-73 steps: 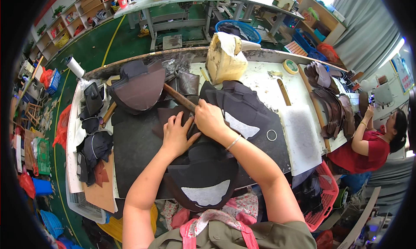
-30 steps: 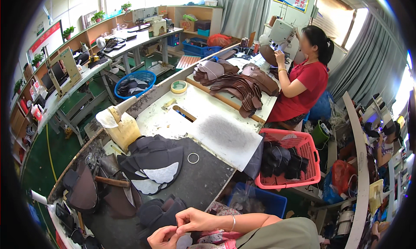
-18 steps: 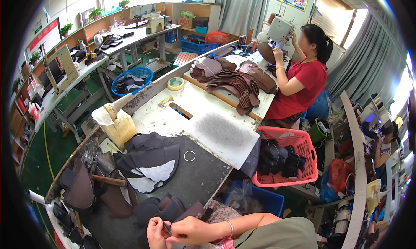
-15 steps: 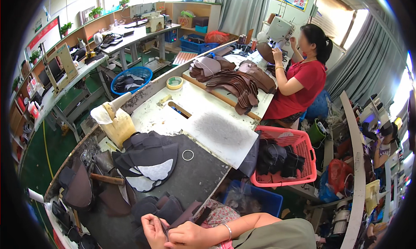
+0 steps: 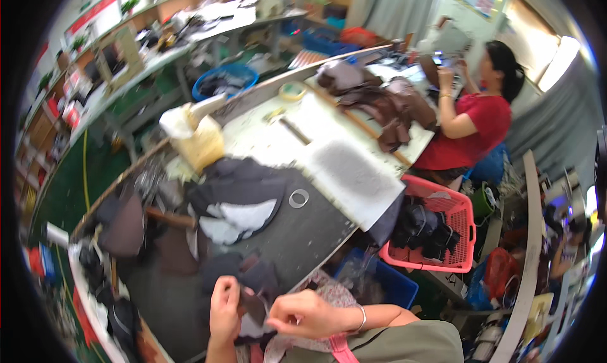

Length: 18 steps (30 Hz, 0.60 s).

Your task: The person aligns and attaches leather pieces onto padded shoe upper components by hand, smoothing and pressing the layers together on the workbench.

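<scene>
My left hand (image 5: 226,309) pinches a small dark piece of leather or fabric (image 5: 254,305), holding it up at the bench's near edge. On the piece's other side, my right hand (image 5: 306,314) is closed, with its fingertips at the lower right edge; motion blurs the exact grip. Just beyond my hands lies a pile of dark cut pieces (image 5: 237,271). Farther off, black shoe-upper pieces with pale grey patches (image 5: 243,216) lie stacked beside a flat pale ring (image 5: 298,199).
A wooden-handled tool (image 5: 169,217) and brown pieces (image 5: 123,230) lie left. Behind stand a yellowish plastic jug (image 5: 202,142) and a tape roll (image 5: 292,91). At right are a pink basket (image 5: 465,249) and blue bin (image 5: 404,293). A co-worker in red (image 5: 477,120) sits beyond.
My hands have moved apart and up, bringing the dark piece into view between them. The whole view has shifted and blurred as my head moved.
</scene>
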### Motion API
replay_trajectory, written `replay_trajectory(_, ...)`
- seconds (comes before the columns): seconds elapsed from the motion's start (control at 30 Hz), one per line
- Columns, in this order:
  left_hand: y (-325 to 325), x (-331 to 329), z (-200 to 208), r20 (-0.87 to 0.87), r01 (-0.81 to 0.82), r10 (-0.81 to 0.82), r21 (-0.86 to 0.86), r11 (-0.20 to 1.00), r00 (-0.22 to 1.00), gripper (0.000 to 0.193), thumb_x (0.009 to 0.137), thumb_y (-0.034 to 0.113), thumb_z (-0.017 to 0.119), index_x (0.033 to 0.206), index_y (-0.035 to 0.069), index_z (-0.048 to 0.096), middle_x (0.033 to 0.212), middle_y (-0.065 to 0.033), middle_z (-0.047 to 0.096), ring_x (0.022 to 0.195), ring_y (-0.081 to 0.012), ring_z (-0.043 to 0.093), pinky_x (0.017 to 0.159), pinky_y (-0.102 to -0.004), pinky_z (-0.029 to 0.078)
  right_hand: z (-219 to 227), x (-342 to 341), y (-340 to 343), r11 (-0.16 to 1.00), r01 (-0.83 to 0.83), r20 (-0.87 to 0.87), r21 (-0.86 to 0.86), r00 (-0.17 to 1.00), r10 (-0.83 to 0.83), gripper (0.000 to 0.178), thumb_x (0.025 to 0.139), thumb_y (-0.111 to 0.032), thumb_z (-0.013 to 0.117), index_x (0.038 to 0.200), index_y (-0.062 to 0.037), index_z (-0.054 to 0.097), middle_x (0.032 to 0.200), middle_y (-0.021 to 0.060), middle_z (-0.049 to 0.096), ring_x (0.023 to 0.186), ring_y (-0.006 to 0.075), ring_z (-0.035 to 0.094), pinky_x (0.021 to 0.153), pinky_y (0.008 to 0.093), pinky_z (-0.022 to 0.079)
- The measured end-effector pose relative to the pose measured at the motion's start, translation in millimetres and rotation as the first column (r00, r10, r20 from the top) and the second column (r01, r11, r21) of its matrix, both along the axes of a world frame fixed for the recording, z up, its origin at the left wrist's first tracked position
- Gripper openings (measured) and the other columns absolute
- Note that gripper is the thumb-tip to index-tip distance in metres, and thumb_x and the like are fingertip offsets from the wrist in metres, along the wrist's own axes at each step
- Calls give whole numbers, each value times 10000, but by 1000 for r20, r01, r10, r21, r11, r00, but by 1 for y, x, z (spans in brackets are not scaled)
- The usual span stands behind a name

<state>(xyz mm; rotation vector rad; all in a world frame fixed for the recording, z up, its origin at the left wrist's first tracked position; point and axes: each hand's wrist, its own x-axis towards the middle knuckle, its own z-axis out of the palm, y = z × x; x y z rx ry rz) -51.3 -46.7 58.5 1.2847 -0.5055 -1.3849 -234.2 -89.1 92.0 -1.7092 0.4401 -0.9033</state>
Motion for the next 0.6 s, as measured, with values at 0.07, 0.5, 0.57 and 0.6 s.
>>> replay_trajectory(0.07, -2, 10, -5, -130, 189, -179, 71, 979, 975, 115, 983, 256, 458, 994, 143, 476, 803, -74, 644, 552, -55, 501, 449, -192, 373, -6, 2, 2, 993, -6, -67, -122, 998, -2, 248, 756, -19, 720, 677, -32, 486, 702, 67, 608, 507, 150, 545, 447, 262, 438)
replay_trajectory(0.5, -3, -3, -9, 926, 5, 317, -325, 946, 204, 184, 874, 53, 590, 986, 24, 447, 721, -138, 591, 525, -354, 590, 423, -411, 450, -1, -53, -13, 880, -374, 306, 293, 908, 284, 240, 786, 127, 568, 640, -19, 445, 681, 140, 615, 610, 233, 620, 557, 346, 509)
replay_trajectory(0.57, 3, 15, -10, 951, -44, 302, -300, 953, 59, 192, 875, 59, 590, 994, 28, 443, 738, -144, 596, 541, -357, 597, 426, -406, 453, -13, -87, -19, 833, -278, 369, 478, 924, 97, 264, 785, 116, 546, 598, -31, 431, 634, 157, 600, 542, 221, 584, 508, 309, 467)
replay_trajectory(0.6, 10, 23, -10, 951, -91, 307, -304, 948, 27, 185, 887, 58, 573, 1005, 31, 433, 725, -153, 593, 559, -363, 603, 430, -416, 448, -17, -99, -26, 847, -151, 234, 510, 972, 32, 264, 785, 117, 537, 614, -40, 412, 643, 141, 588, 541, 170, 550, 495, 285, 432)
